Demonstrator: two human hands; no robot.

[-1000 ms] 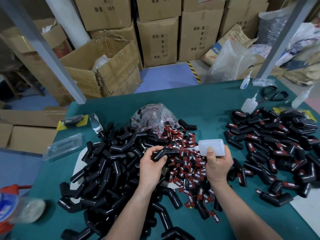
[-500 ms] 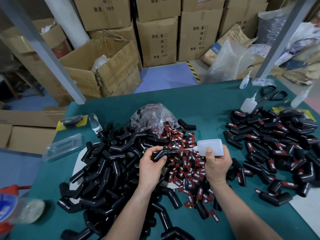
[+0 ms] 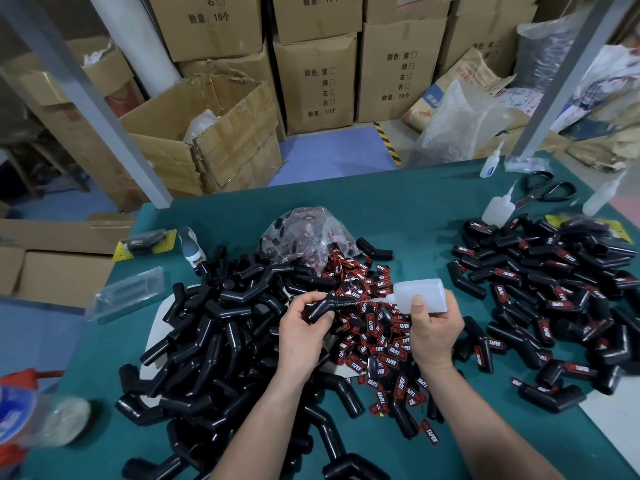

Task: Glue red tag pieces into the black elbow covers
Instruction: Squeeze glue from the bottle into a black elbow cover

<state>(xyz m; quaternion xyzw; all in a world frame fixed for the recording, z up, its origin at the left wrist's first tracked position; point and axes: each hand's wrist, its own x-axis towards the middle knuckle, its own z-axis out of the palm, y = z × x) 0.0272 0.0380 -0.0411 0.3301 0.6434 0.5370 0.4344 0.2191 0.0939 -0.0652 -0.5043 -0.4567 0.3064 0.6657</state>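
My left hand (image 3: 302, 332) grips one black elbow cover (image 3: 323, 306) above the middle of the table. A white glue bottle (image 3: 420, 294) lies sideways in my right hand (image 3: 434, 329), its thin nozzle touching the cover's upper face. Red and black TAPER tags (image 3: 377, 344) lie in a loose heap under both hands. Bare black covers (image 3: 214, 334) are piled on the left. A pile of covers with red tags on them (image 3: 554, 292) lies on the right.
A clear bag of tags (image 3: 304, 235) sits behind the heap on the green table (image 3: 398, 209). Spare glue bottles (image 3: 498, 209) and black scissors (image 3: 543, 192) lie at the back right. A clear plastic case (image 3: 126, 296) lies at left. Cardboard boxes stand beyond.
Both hands stay almost still. The bottle's nozzle stays on the held cover, with only a slight shift of the view.
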